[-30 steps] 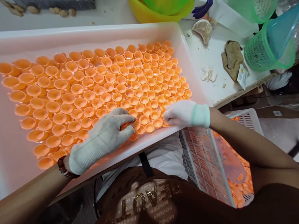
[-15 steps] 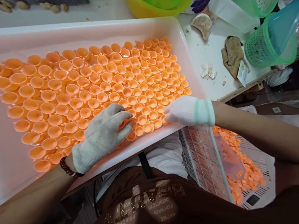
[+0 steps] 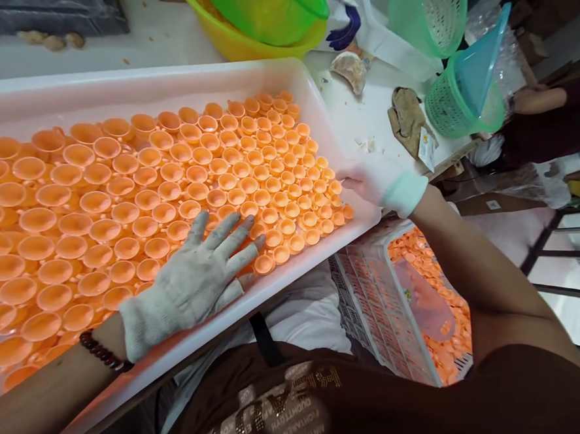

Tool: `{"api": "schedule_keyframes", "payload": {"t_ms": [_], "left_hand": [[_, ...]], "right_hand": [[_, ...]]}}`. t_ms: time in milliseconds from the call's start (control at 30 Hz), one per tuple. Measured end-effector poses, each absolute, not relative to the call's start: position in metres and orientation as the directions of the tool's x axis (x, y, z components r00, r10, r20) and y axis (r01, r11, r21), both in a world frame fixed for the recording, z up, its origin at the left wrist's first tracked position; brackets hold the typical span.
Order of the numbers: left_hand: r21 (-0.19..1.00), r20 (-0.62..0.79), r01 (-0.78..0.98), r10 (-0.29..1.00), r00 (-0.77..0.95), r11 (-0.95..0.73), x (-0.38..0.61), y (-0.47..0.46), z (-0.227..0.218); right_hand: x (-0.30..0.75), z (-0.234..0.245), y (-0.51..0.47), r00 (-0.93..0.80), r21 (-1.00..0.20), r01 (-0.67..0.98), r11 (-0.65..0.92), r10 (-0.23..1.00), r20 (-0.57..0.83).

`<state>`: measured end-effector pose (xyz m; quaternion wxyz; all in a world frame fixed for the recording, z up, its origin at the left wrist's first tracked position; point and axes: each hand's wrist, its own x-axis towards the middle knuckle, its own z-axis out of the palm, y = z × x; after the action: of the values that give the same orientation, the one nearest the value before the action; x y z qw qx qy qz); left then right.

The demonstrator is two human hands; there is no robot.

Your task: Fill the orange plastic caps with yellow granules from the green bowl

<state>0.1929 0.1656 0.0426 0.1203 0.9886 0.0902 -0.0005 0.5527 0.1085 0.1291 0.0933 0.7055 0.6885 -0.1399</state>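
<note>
Many small orange plastic cups [image 3: 154, 248] stand packed in rows, mouths up, inside a large white tray [image 3: 146, 77]. My left hand [image 3: 193, 273], in a greyish knit glove with bare fingertips, lies palm down over the cups near the front wall, fingers spread. Nothing shows in its grip. At the tray's right end is my right hand [image 3: 371, 181], in a white glove with a mint cuff. Its fingertips point left toward the outermost cups. Motion smears this hand, so I cannot make out whether it pinches anything.
Beside my lap, a white plastic basket [image 3: 381, 298] holds many orange pieces [image 3: 420, 251] and a pinkish translucent scoop [image 3: 425, 300]. Behind the tray stand a yellow basin [image 3: 261, 50] and green baskets [image 3: 447, 99]. A brown glove [image 3: 408, 119] lies on the table. Another person's arm [image 3: 540, 99] shows at right.
My left hand has gone from curled fingers among the cups to lying spread on them. My right hand has moved up along the tray's right end. The view has swung to the right.
</note>
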Motion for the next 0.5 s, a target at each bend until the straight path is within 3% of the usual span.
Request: {"api": "schedule_keyframes", "payload": {"t_ms": [67, 167, 233, 333, 500], "left_hand": [[0.231, -0.046, 0.183, 0.177, 0.983, -0.955, 0.194, 0.166, 0.049], [0.247, 0.106, 0.187, 0.218, 0.970, -0.951, 0.189, 0.155, 0.066], [0.281, 0.234, 0.141, 0.210, 0.949, -0.949, 0.181, 0.137, 0.078], [0.352, 0.235, 0.104, 0.195, 0.952, -0.930, 0.168, 0.102, 0.085], [0.526, 0.274, 0.248, 0.438, 0.856, -0.814, 0.146, 0.075, 0.080]], "right_hand": [[0.562, 0.123, 0.104, 0.108, 0.031, 0.994, -0.104, 0.969, -0.223], [0.572, 0.106, 0.098, 0.208, -0.020, 0.978, -0.209, 0.978, -0.022], [0.576, 0.091, 0.094, 0.245, -0.101, 0.963, -0.248, 0.968, -0.044], [0.572, 0.073, 0.090, 0.262, -0.194, 0.941, -0.276, 0.960, -0.094], [0.554, 0.072, 0.085, 0.324, -0.173, 0.923, -0.343, 0.937, -0.132]]}}
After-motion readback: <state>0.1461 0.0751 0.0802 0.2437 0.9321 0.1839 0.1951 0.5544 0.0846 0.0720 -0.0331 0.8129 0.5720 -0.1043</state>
